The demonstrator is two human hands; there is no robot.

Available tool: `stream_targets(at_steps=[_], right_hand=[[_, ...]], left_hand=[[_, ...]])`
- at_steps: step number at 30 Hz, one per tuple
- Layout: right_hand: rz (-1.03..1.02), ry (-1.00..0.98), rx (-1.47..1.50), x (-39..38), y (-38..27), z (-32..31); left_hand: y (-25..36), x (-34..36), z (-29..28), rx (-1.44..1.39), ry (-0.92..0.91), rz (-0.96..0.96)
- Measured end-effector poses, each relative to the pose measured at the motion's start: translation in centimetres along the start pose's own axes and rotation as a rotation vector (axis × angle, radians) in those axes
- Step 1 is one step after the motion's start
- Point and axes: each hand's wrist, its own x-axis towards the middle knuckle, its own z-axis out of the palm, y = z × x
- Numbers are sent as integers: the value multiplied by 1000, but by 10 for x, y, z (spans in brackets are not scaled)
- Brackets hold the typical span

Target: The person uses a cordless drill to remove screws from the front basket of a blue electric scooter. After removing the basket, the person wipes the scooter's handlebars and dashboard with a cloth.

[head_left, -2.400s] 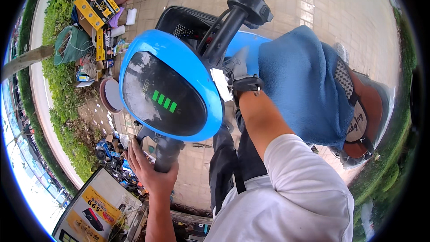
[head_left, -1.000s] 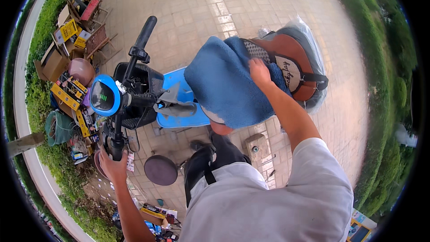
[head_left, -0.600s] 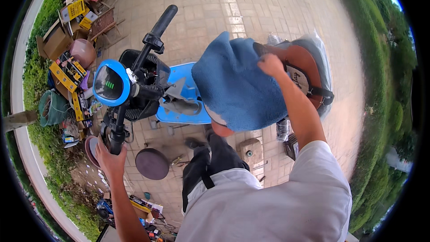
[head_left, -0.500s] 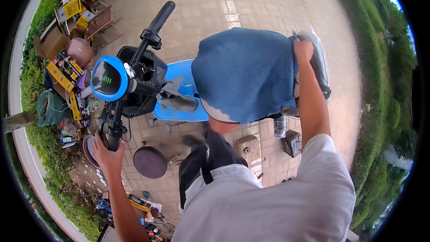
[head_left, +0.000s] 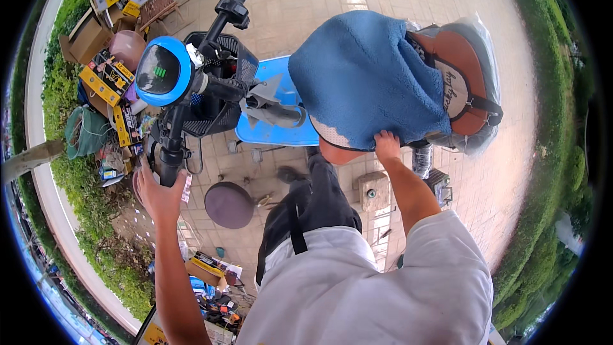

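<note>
A scooter with a blue-rimmed dashboard [head_left: 165, 71] stands crosswise before me. My left hand [head_left: 158, 195] is wrapped around the end of its near black handlebar grip [head_left: 171, 161], with the fingers by the brake lever. Over the seat lies a rumpled blue towel [head_left: 364, 76]; a strip of the perforated beige seat cover [head_left: 325, 131] shows at its front corner. The fingers of my right hand [head_left: 387, 149] are bent over the towel's near edge; the thumb is hidden. Behind the towel, a brown backrest [head_left: 469, 67] with a black strap is uncovered.
A black basket [head_left: 220, 112] and blue footboard [head_left: 276, 137] sit between handlebar and seat. Beside my legs are a round dark stool [head_left: 228, 205] and a wooden block [head_left: 373, 191]. Cardboard boxes [head_left: 87, 39] and a green bag [head_left: 87, 131] lie along the left hedge.
My right hand has left the towel's rear edge and come to its near edge. The towel's rear part has slid off the backrest, uncovering it. My left hand stays on the grip.
</note>
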Motion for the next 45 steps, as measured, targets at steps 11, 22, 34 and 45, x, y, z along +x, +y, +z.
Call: stream_targets(at_steps=[11,22,34,45], right_hand=[[-134,-517,195,-71,-71,-80],[676,190,671,249,10,-239],[302,727,103,250,11,-278],[223,-529,5,-15,35,-46]], left_hand=[[9,1,-6,-91,-46,-2],[1,0,-2,-122,-36,-16],[14,2,-11,-169,-31,49],[10,1,-2,-153,-2,1]])
